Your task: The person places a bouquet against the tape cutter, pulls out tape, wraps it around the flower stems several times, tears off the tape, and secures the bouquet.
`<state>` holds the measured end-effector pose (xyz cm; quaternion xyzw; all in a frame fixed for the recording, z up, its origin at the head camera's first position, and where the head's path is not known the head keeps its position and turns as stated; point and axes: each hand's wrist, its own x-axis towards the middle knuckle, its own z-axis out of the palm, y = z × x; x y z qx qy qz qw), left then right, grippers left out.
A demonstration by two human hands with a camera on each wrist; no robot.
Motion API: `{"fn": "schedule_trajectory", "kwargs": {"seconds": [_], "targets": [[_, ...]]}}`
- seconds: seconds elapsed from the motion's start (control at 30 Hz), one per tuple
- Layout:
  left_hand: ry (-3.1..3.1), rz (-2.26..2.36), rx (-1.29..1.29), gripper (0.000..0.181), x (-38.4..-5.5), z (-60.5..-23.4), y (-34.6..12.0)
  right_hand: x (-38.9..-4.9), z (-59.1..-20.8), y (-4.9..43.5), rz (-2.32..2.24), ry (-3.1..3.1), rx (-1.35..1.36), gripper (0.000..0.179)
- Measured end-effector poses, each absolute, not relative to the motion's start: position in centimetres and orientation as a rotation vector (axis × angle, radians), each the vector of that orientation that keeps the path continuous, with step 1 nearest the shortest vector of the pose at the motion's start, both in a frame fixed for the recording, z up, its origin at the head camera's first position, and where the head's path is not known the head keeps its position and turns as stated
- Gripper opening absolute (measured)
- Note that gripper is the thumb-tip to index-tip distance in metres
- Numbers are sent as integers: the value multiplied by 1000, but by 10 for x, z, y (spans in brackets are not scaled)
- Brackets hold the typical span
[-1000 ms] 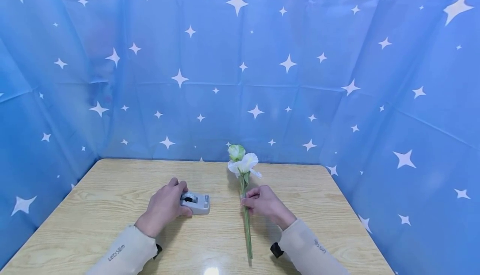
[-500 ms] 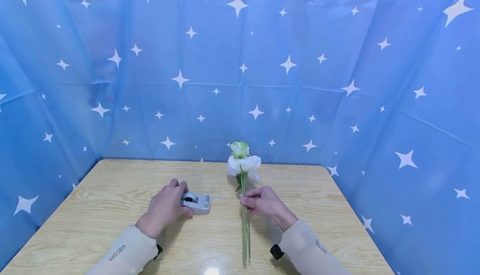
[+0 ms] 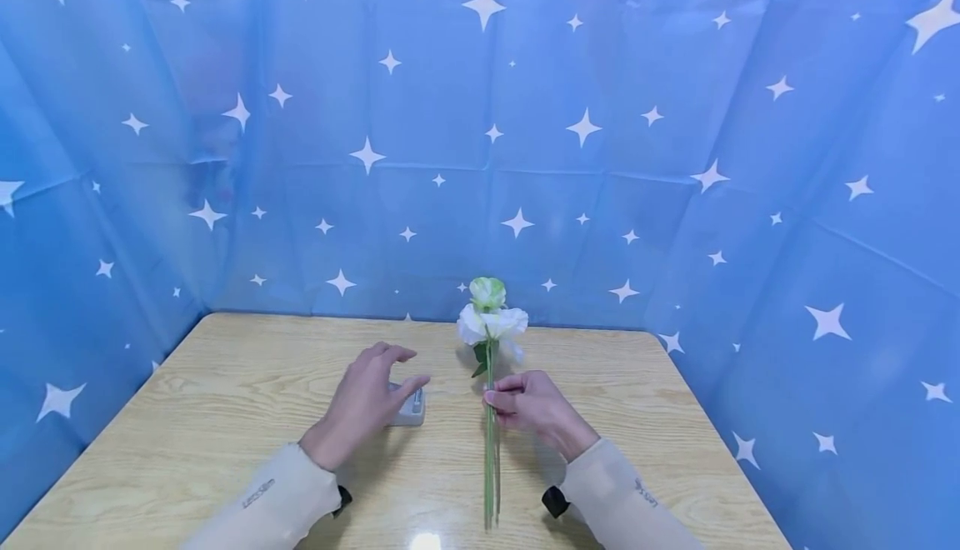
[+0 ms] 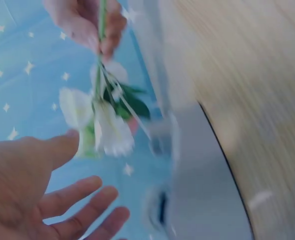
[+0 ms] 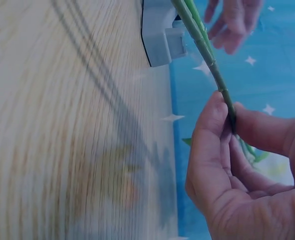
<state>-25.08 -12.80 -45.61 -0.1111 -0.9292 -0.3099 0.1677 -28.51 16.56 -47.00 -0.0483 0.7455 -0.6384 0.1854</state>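
My right hand (image 3: 540, 410) pinches the long green stems (image 5: 192, 20) of some white flowers (image 3: 491, 322) between thumb and fingers. The blooms point toward the back, and the stem ends toward me. In the left wrist view several pale blooms (image 4: 112, 131) and dark green leaves (image 4: 135, 106) show below the pinching fingers. Over a grey tape dispenser (image 3: 409, 413) is my left hand (image 3: 362, 400), fingers spread and thumb apart, holding nothing. It hides most of the dispenser in the head view; the left wrist view shows the dispenser's side (image 4: 200, 185) beyond the fingers.
Both hands work above a light wood-grain table (image 3: 225, 417) with rounded far corners. A blue curtain (image 3: 420, 117) with white stars hangs behind it and along both sides. Bright glare (image 3: 425, 541) lies at the near edge.
My left hand has let go of the tape dispenser and moved right over it, fingers opening. The flowers have turned in my right hand, their stems now nearly straight toward me.
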Motion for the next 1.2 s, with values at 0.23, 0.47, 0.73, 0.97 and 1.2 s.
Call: {"fn": "schedule_trajectory", "kwargs": {"seconds": [0.23, 0.47, 0.73, 0.97, 1.2], "targets": [[-2671, -1124, -422, 24, -262, -451, -88, -286, -469, 167, -1798, 2092, -129, 35], [-2729, -1250, -518, 20, -275, -453, -64, -285, -468, 164, -1806, 2077, -154, 36], [-2780, -1495, -495, 21, -283, -450, -52, -283, -465, 163, -1798, 2083, -185, 31], [-2749, -1624, -388, 20, -284, -452, -50, -281, -465, 161, -1798, 2089, -208, 30], [-2727, -1628, -260, 17, -287, -455, -46, -281, -463, 160, -1815, 2076, -211, 31]]}}
